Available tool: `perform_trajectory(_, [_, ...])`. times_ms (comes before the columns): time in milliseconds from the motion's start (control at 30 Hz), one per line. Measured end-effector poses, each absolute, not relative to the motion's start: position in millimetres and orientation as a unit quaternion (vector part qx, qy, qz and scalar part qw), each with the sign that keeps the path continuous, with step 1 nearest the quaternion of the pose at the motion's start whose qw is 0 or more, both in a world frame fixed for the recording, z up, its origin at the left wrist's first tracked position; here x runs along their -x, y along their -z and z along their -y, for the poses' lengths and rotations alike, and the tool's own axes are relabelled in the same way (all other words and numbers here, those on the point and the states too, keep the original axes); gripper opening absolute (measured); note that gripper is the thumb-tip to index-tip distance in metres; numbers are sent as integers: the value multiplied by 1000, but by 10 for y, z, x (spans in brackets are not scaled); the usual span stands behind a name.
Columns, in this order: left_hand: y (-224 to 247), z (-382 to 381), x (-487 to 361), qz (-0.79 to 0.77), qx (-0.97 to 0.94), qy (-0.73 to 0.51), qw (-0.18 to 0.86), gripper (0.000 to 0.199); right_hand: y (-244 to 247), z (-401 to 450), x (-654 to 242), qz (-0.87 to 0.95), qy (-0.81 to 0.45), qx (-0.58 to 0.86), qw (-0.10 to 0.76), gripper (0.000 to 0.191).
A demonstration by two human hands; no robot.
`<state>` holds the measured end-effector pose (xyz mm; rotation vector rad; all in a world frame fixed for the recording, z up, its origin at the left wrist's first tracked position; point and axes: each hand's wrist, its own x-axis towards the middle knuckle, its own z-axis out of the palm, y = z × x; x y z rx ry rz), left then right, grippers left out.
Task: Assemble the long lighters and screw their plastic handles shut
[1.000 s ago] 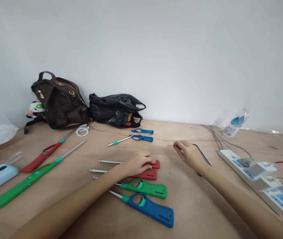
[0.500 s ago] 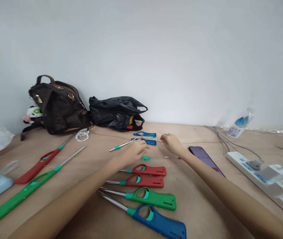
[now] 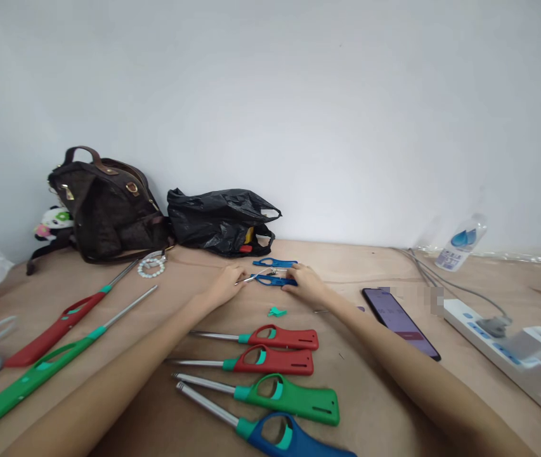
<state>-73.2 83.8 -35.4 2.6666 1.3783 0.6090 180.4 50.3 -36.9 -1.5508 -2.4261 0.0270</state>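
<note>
My left hand (image 3: 225,285) is closed on the thin metal tube (image 3: 246,280) of a lighter that lies in pieces. Its fingers cover most of that tube. From the tube a thin pale line runs to small inner parts (image 3: 273,271) lying by the blue casing half (image 3: 270,280). My right hand (image 3: 307,284) has its fingers closed around the right end of this casing half. Just behind it lies a second blue casing half (image 3: 276,262). Between my forearms sits a small turquoise plastic piece (image 3: 277,311), touched by neither hand.
Nearer me lie two red lighters (image 3: 280,360), a green lighter (image 3: 299,400) and a blue lighter (image 3: 299,438). Long red (image 3: 56,330) and green (image 3: 27,381) lighters are at left. A phone (image 3: 403,324) and power strip (image 3: 489,343) sit right. Bags (image 3: 217,219) stand behind.
My right hand has moved left and forward onto the blue casing half. My left hand has shifted left onto the metal tube. The view has also shifted slightly.
</note>
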Motion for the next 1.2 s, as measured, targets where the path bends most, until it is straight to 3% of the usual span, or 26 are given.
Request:
perform_trajectory(200, [166,-447,550,-343,-910,-227,51,12,307,-268,-2046,820,-14,552,154,21])
perform_trajectory(333, [163,-175,341,-227,-958,-150,90,14,196,-185,-2190,819,-13,546,176,20])
perform_trajectory(533, [271,-205,422,-249,-955,-137,88,9,157,33,-2305,825,-46,517,222,18])
perform_trajectory(767, [295,-315,876,-330,-925,-171,82,13,332,281,-2203,845,-111,490,185,23])
perform_trajectory(900, [177,72,772,-286,-929,-190,138,29,322,383,-2091,842,-142,470,223,17])
perform_trajectory(1033, [98,720,490,-142,-973,-91,158,81,225,517,-1991,852,-141,446,236,19])
perform_trajectory(1200, [230,1111,232,-45,-992,-67,94,64,151,630,-1827,912,-121,357,164,36])
